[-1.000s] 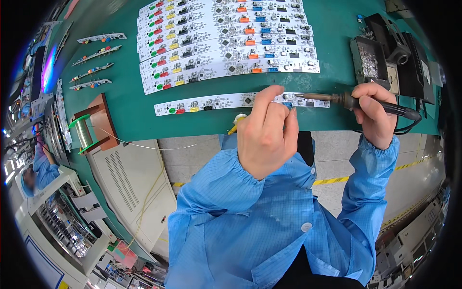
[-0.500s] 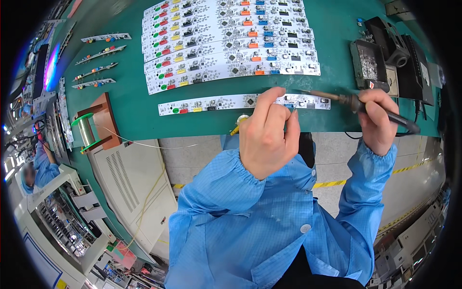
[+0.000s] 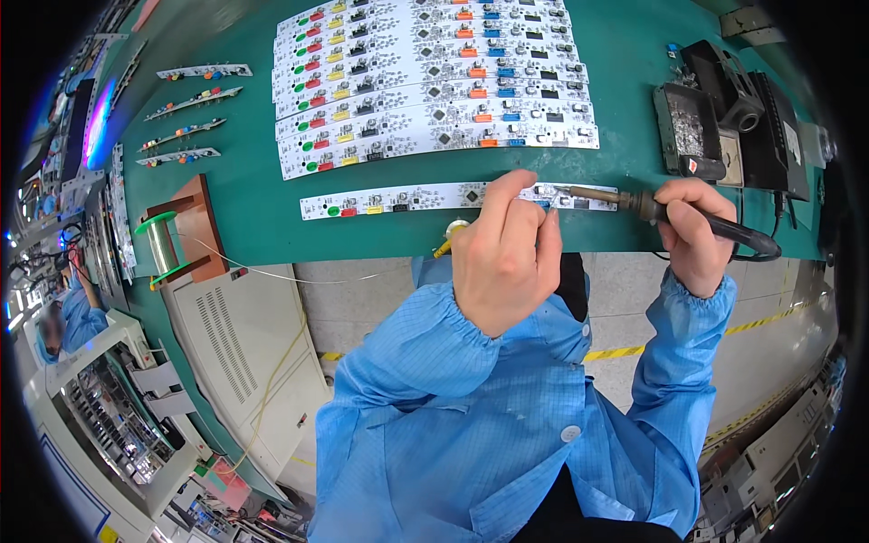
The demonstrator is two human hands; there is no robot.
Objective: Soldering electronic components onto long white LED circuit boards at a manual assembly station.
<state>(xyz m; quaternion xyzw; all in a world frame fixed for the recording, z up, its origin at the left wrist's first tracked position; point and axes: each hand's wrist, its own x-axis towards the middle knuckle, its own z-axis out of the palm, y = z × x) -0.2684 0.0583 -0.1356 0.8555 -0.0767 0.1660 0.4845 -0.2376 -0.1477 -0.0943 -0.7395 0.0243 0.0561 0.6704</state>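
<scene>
My right hand (image 3: 695, 240) grips a soldering iron (image 3: 647, 206) by its black handle. The iron's tip reaches the right part of a long white circuit board (image 3: 442, 195) lying near the bench's front edge; whether it touches is too small to tell. My left hand (image 3: 507, 258) is closed over the same board, fingertips just left of the tip. Thin solder wire (image 3: 299, 280) runs from a green-ended spool (image 3: 160, 246) toward the left hand, which appears to pinch it, though its end is hidden. Coloured connectors and small chips dot the board.
Overlapping white circuit boards (image 3: 398, 149) lie beyond the working board. Several narrow boards (image 3: 181, 156) stand at far left. A brown spool holder (image 3: 206, 231) sits near the front edge. At right are a metal tray (image 3: 683, 127) and a black soldering station (image 3: 774, 136).
My right hand has moved left and slightly down, bringing the iron's tip down to the board beside my left fingertips. The left hand has barely moved.
</scene>
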